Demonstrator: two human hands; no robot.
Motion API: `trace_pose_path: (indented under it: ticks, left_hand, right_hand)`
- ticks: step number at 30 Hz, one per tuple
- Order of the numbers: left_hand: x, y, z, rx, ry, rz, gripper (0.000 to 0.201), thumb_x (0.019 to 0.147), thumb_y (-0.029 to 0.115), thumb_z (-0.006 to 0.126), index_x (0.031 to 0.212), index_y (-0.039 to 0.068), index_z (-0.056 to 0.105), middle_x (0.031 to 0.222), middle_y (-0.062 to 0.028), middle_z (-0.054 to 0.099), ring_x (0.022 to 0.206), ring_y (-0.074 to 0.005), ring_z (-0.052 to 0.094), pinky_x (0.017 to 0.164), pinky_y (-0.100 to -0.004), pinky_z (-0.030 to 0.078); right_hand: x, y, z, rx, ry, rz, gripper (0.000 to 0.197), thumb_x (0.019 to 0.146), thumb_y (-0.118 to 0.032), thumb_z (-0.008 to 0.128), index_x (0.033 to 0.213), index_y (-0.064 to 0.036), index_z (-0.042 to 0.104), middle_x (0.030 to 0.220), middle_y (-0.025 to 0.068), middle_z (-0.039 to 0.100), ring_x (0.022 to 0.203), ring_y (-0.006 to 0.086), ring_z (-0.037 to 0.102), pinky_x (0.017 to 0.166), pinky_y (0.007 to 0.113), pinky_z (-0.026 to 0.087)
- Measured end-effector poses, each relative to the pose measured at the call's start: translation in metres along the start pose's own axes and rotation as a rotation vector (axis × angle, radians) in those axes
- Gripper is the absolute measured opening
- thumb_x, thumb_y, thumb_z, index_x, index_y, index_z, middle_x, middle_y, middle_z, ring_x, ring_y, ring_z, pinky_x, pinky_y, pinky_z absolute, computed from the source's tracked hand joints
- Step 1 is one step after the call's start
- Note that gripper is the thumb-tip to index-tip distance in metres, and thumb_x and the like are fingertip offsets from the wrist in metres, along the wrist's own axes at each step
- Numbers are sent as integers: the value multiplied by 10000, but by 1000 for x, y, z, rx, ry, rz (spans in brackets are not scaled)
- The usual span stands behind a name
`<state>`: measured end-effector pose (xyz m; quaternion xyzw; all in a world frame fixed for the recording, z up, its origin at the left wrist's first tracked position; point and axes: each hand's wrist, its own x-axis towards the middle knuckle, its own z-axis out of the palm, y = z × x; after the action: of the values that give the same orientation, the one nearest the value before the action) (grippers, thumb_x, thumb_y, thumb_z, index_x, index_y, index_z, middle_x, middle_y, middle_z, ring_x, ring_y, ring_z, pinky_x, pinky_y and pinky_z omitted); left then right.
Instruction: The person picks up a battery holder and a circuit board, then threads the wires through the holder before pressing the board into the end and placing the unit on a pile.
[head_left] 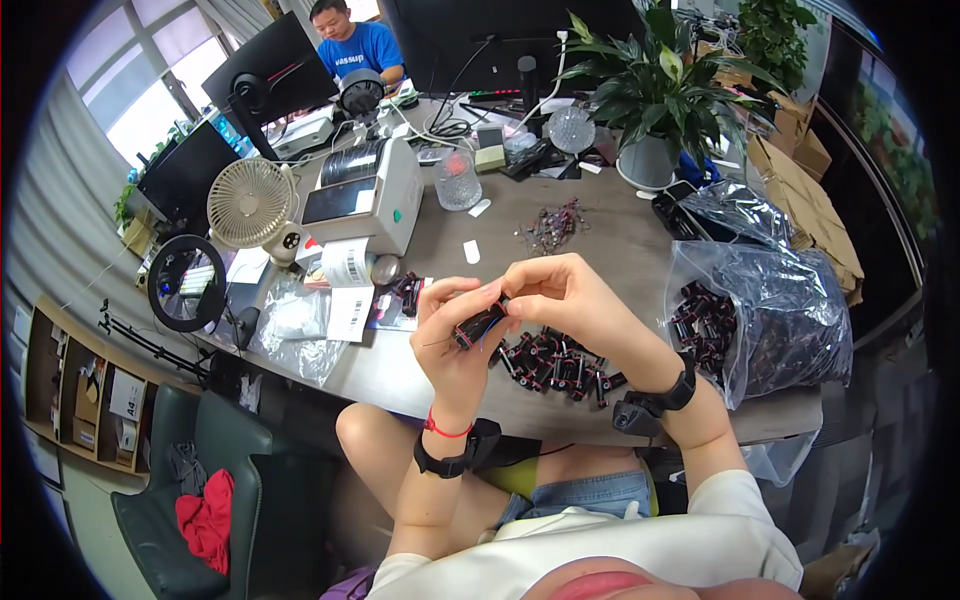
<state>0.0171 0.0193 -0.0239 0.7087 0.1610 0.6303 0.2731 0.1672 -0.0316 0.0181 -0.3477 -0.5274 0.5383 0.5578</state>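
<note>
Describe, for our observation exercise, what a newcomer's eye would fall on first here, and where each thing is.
Probably the hands, mid-picture: the left hand holds a small black part, with the right hand's fingers at its upper end. Just below the right hand in view, a pile of black parts lies on the desk. The plant at upper right and red cloth at lower left also stand out.
</note>
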Motion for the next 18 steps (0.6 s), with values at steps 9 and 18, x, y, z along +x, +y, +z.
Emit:
trace_pose_path:
  ticks: [9, 18]
  left_hand:
    - [0, 4, -2, 24, 17, 52, 387, 634, -102, 748, 975, 56, 659, 978, -96, 574, 889, -175, 568, 775, -271, 472]
    - [-1, 14, 3, -35, 44, 13, 418, 599, -79, 772, 983, 65, 693, 939, -84, 624, 892, -183, 582, 747, -274, 486]
  right_hand:
    - [-2, 12, 8, 57, 57, -74, 115, 839, -90, 613, 894, 10, 625, 829, 9, 626, 736, 51, 573, 657, 199, 463]
    - [-7, 2, 7, 55, 65, -50, 99, 832, -64, 612, 879, 23, 603, 843, 12, 626, 747, 37, 560, 653, 187, 453]
